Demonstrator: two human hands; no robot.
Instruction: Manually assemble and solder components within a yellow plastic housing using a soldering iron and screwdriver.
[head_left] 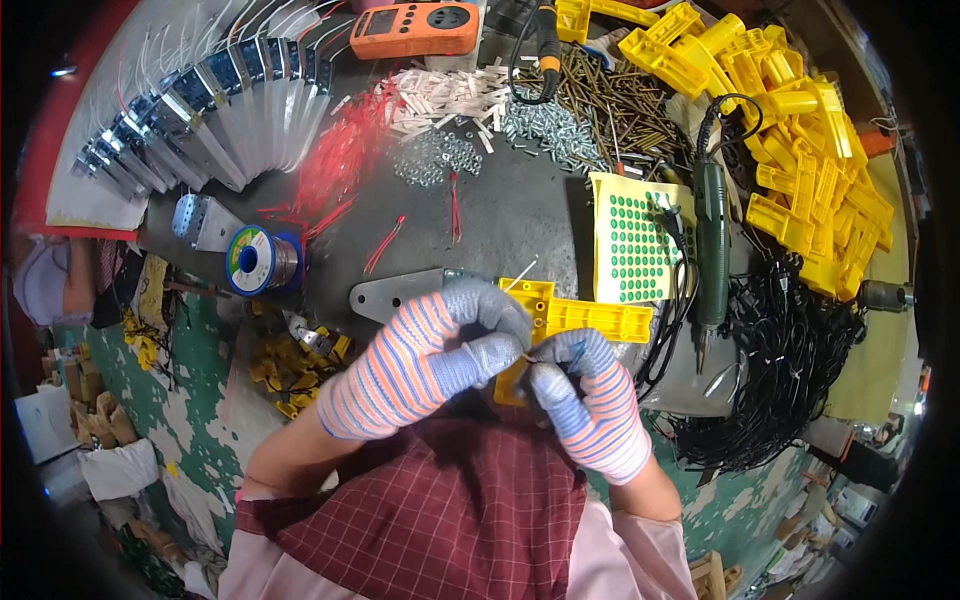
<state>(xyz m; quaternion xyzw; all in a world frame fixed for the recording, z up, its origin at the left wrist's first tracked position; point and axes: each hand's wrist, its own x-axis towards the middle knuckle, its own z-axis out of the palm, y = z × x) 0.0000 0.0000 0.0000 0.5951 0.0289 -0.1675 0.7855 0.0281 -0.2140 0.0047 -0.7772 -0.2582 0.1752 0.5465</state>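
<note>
My left hand (430,350) and my right hand (592,400), both in striped knitted gloves with grey-coated fingers, meet fingertip to fingertip near the table's front edge. Each is closed in a pinch on something thin, perhaps a wire end, too small to make out. Just beyond them lies a yellow plastic part (605,318), partly hidden by the gloves. A short white strand (522,270) sticks up behind my left fingers. Beside my left hand rests a flat metal bracket (385,295) with holes.
Left: a solder spool (252,260) and a row of metal plates with wires (220,110). Behind: red wires (345,150), nuts (435,157), screws (550,130), an orange meter (415,30). Right: a green-dot sticker sheet (635,240), a green electric screwdriver (711,240), black cables (775,370), yellow parts (800,180).
</note>
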